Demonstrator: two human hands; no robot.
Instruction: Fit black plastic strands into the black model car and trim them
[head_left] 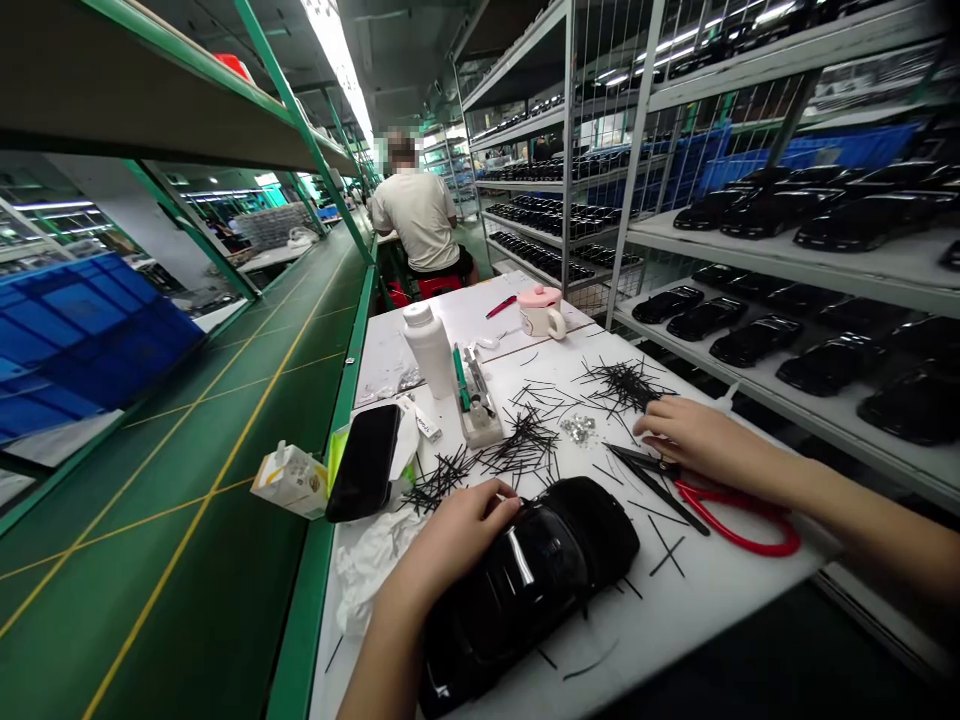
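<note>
A glossy black model car (525, 590) sits at the near edge of the white table. My left hand (465, 530) lies against its left side, fingers curled onto the body and thumb near the windscreen; some fingertips are hidden. To the right, my right hand (686, 437) is over the tabletop at the edge of a pile of thin black strips (626, 382), its fingers bent and slightly apart with nothing visible in them. Just under it lie scissors with red handles (780, 545), partly covered by the hand. Small shiny silver pieces (579, 429) are heaped to the left of that hand.
More black strips (517, 445) are strewn mid-table. Behind them stand a tool holder (481, 425), a white bottle (429, 350) and a lidded mug (538, 318). A phone (365, 462), carton (292, 480) and green conveyor (187, 540) are left; racks of model cars (757, 340) right. A person sits ahead.
</note>
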